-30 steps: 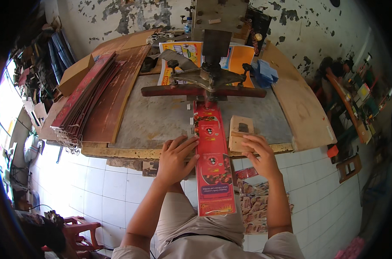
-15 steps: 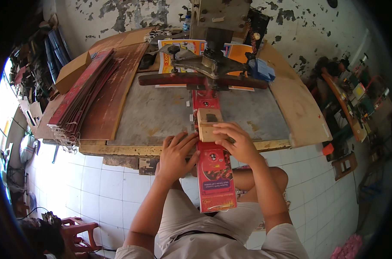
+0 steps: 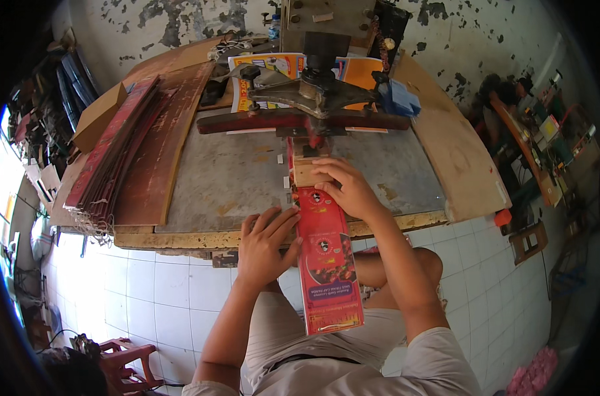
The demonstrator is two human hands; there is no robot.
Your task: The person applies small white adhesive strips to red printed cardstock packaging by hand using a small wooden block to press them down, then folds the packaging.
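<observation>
A long red printed card strip (image 3: 321, 228) lies from under the press bar toward me, its near end hanging past the table's front edge above my lap. My right hand (image 3: 348, 191) has its bent fingers over a small wooden block (image 3: 308, 174) that sits on the strip just in front of the press. The thumb is at the block's near side. My left hand (image 3: 267, 247) rests at the table edge with fingers spread, touching the strip's left side. Above the strip's far end hangs the press's dark red crossbar (image 3: 260, 122), fixed to a metal arm.
Stacked red printed sheets (image 3: 115, 142) lie at the left beside a brown cardboard box (image 3: 100, 117). Colourful printed papers (image 3: 267, 69) lie behind the press. A brown board (image 3: 455, 142) covers the table's right side. A red plastic stool (image 3: 129, 363) stands on the tiled floor.
My right hand and the wooden block have moved away from me along the strip, closer to the press. More of the red strip shows between the hands. The left hand stays beside it.
</observation>
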